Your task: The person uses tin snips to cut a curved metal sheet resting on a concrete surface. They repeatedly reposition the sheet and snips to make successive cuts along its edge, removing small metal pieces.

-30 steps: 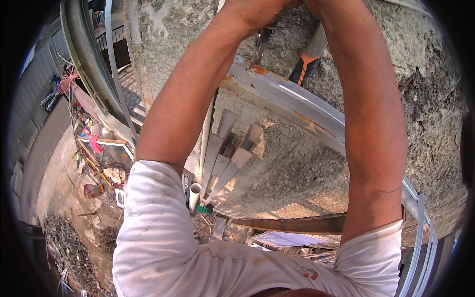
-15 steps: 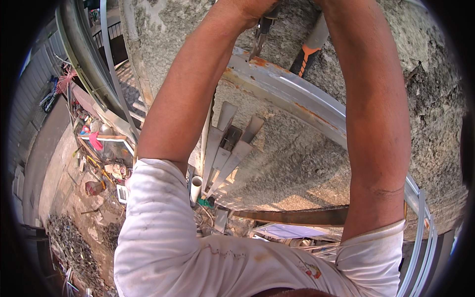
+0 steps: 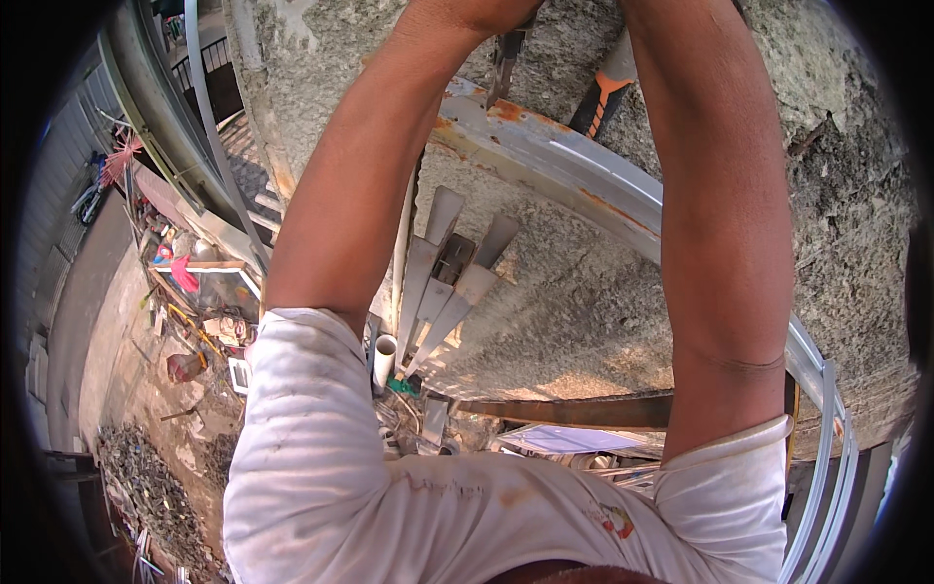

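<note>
Both my arms stretch up past the top edge of the picture. Only the wrist and back part of my left hand [image 3: 477,12] show there, its fingers out of sight. Just beside it a dark metal tool with narrow jaws [image 3: 502,68] points down, its tip at the rusty upper edge of a grey metal channel [image 3: 555,151]. My right hand lies beyond the frame; only its forearm [image 3: 715,175] is visible. Between the arms, a grey, black and orange handle [image 3: 605,92] slants behind the channel's upper edge, against the rough concrete wall [image 3: 574,292].
Below the channel, several metal strips [image 3: 438,282] stand beside a white pipe [image 3: 384,355]. Bent metal rails [image 3: 156,117] run along the left, and thin metal strips [image 3: 827,467] curve at the lower right. Far below on the left lies ground strewn with debris [image 3: 151,487].
The whole view has shifted slightly. My right forearm sits a little further left, and more of my left wrist shows. The jawed tool stays at the channel's edge.
</note>
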Demonstrator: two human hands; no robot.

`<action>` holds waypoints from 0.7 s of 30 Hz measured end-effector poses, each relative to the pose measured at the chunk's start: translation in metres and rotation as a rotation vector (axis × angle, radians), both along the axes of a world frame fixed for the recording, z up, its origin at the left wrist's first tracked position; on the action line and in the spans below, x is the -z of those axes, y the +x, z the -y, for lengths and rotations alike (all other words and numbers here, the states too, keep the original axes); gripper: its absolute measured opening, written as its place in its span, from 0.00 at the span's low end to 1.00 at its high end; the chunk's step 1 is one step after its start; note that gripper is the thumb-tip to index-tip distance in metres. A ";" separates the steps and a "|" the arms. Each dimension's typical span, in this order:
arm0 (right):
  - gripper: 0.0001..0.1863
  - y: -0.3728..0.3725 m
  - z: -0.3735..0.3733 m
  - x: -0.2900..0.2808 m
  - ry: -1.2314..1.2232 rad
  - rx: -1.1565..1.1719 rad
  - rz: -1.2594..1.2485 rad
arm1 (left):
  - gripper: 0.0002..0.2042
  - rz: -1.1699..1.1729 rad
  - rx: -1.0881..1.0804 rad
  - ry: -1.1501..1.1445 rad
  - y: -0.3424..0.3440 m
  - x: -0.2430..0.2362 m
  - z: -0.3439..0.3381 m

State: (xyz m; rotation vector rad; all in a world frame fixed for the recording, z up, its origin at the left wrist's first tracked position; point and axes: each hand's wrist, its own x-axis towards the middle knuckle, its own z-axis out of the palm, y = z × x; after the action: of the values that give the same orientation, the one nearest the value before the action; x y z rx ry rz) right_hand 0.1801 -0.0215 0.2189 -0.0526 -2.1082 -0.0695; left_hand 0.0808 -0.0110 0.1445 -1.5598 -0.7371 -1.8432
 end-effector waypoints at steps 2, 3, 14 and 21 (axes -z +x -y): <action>0.34 0.012 0.007 0.005 -0.203 -0.053 0.004 | 0.14 -0.089 0.045 0.074 0.000 -0.003 -0.003; 0.38 0.014 0.013 0.005 -0.373 -0.090 0.009 | 0.13 -0.001 0.131 -0.023 0.000 -0.003 -0.005; 0.50 0.014 -0.019 0.002 -0.658 -0.663 0.179 | 0.09 -0.179 -0.044 0.088 -0.018 0.003 -0.028; 0.37 0.014 -0.019 0.014 -0.323 -0.460 0.131 | 0.07 0.101 0.396 0.040 -0.004 0.012 -0.016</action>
State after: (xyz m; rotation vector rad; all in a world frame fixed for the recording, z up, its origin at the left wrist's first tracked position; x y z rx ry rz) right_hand 0.1943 -0.0021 0.2050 0.2492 -2.1920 0.5552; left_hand 0.0770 0.0046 0.1323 -1.6876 -0.4511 -2.2186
